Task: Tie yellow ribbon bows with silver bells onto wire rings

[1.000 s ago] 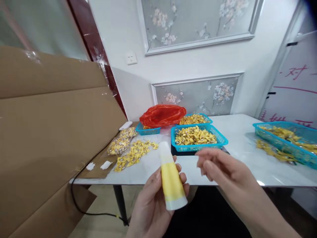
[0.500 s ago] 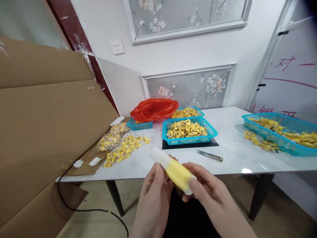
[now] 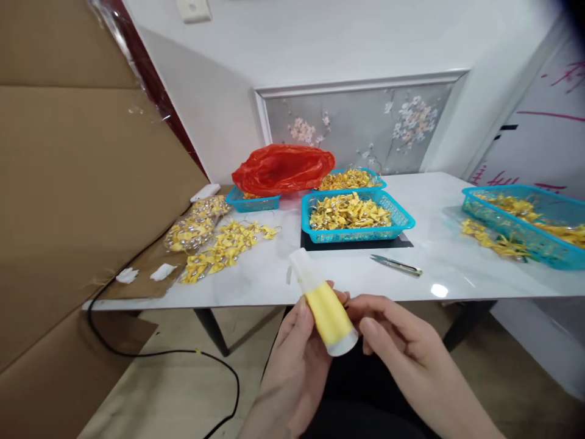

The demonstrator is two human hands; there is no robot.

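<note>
A spool of yellow thread [image 3: 328, 311], a pale tapered tube with yellow wound round its lower part, is tilted in front of me over the table's near edge. My left hand [image 3: 297, 360] is closed around it from the left, thumb on its side. Just right of the spool, my right hand [image 3: 402, 347] has its fingers curled in close to the wound thread. What its fingertips pinch, if anything, is too small or hidden to make out. Thread snips [image 3: 397, 265] lie on the white table [image 3: 256, 286] beyond my right hand.
Blue baskets [image 3: 359, 236] of yellow ribbon bows stand behind, one beside a red plastic bag [image 3: 283, 171]. Another basket [image 3: 543, 250] is at right. Loose yellow bows [image 3: 223, 250] and bagged ones [image 3: 192, 231] lie left, near a large cardboard box [image 3: 82, 201] and a black cable [image 3: 159, 352].
The view has tipped downward. The spool has turned more upright, its wide end now facing me. My right thumb has come off the spool's lower end and moved to the right.
</note>
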